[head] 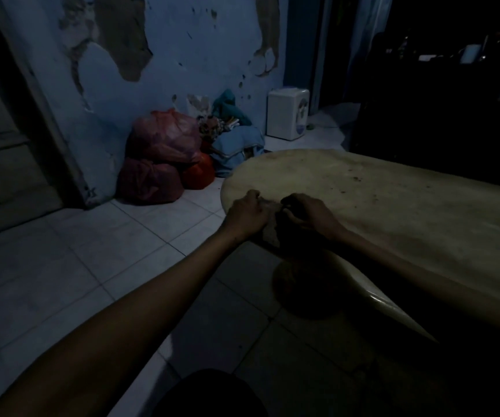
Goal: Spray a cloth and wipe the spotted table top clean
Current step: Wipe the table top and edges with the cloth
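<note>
Both hands on a cloth at the table's rounded end.

Head view: the left hand (pixel 248 216) and right hand (pixel 308 213), fingers curled, grip a dark cloth (pixel 272 227) between them, lying on the near edge of the spotted table top (pixel 393 206); red bags (pixel 164 158) sit by the wall.

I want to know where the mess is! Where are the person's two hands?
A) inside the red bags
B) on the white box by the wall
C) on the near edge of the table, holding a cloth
C: the left hand and right hand both grip a dark cloth at the table edge.
</note>
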